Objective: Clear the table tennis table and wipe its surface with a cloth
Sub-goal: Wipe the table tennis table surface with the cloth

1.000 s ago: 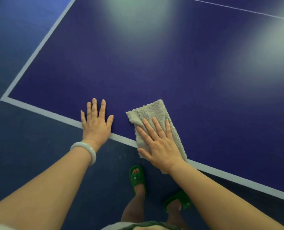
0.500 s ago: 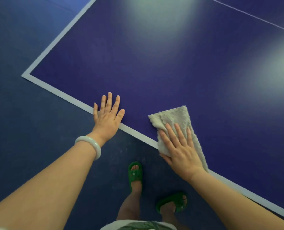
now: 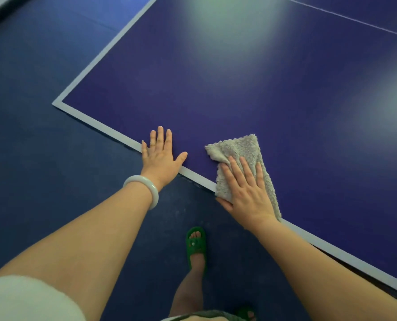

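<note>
The table tennis table (image 3: 250,84) is dark blue with a white border, and its near-left corner shows at the left. A grey fluffy cloth (image 3: 244,151) lies on the table's near edge. My right hand (image 3: 246,193) presses flat on the cloth with straight fingers. My left hand (image 3: 160,156) rests flat on the near edge, a short way left of the cloth, holding nothing. A pale bangle sits on my left wrist.
Dark blue floor (image 3: 42,158) lies left of and below the table. My foot in a green sandal (image 3: 195,244) stands on the floor close to the table edge. A thin white centre line (image 3: 345,17) crosses the table's far right.
The table corner has shifted right in view as I stepped sideways. Both hands and the cloth slid along the near edge toward that corner, keeping their flat pose.
</note>
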`<state>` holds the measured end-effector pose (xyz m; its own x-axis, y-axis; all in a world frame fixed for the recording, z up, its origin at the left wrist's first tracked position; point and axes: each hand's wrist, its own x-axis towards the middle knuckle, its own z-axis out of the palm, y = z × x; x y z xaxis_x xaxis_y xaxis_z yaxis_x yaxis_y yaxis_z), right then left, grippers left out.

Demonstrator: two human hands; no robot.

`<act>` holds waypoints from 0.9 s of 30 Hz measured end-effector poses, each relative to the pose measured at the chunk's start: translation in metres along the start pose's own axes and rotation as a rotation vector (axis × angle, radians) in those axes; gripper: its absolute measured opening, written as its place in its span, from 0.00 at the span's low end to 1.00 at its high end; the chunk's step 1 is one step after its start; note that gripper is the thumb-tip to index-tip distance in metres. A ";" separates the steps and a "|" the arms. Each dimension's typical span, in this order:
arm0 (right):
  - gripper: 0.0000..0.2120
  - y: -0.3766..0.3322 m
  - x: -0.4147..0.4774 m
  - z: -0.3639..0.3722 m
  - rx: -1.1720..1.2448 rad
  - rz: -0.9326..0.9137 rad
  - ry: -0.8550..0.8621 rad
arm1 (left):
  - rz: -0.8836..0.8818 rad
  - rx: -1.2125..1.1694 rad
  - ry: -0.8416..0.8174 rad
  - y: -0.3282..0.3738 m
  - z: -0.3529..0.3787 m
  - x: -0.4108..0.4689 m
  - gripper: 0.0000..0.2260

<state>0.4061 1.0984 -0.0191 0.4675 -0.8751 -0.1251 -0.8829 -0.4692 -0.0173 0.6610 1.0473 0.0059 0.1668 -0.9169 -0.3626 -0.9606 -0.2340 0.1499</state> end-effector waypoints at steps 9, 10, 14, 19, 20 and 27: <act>0.43 0.103 -0.166 0.014 0.083 0.368 -0.039 | 0.052 -0.001 -0.051 0.108 0.050 -0.106 0.41; 0.46 0.112 -0.184 0.013 0.097 0.407 -0.039 | 0.065 -0.002 -0.069 0.120 0.054 -0.121 0.41; 0.38 0.138 -0.245 -0.006 0.120 0.539 -0.070 | 0.090 -0.121 -0.176 0.158 0.069 -0.176 0.38; 0.16 0.154 -0.309 -0.011 0.583 0.617 0.018 | 0.159 -0.050 -0.407 0.187 0.096 -0.240 0.30; 0.13 0.152 -0.322 -0.013 0.657 0.621 0.028 | 0.179 -0.020 -0.432 0.193 0.098 -0.254 0.28; 0.17 0.133 -0.388 -0.018 0.609 0.510 -0.051 | 0.196 0.077 -0.441 0.220 0.106 -0.296 0.22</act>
<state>0.1081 1.3739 0.0451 0.0098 -0.9510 -0.3089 -0.8632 0.1479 -0.4827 0.3767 1.3011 0.0487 -0.1129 -0.7132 -0.6918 -0.9809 -0.0309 0.1920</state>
